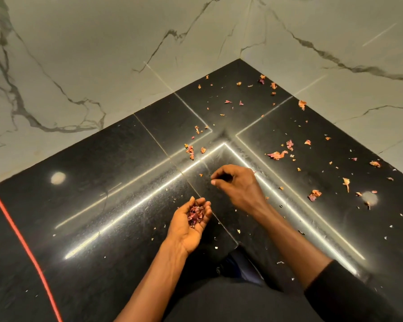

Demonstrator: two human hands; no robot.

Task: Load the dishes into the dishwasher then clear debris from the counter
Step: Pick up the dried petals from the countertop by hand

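Right now my left hand [189, 225] lies palm up, fingers curled into a cup around a heap of dried red-purple petal scraps [196, 214]. Just beyond it and to its right, my right hand [236, 185] hovers palm down over the glossy black stone counter [102, 205], thumb and forefinger drawn close. Whether they pinch a scrap I cannot tell. Loose pink and orange dried petal scraps [277, 155] lie scattered beyond and to the right of that hand, up to the corner of the grey-veined white marble walls [79, 54]. Far left of both hands a thin red cord [16, 228] crosses the counter.
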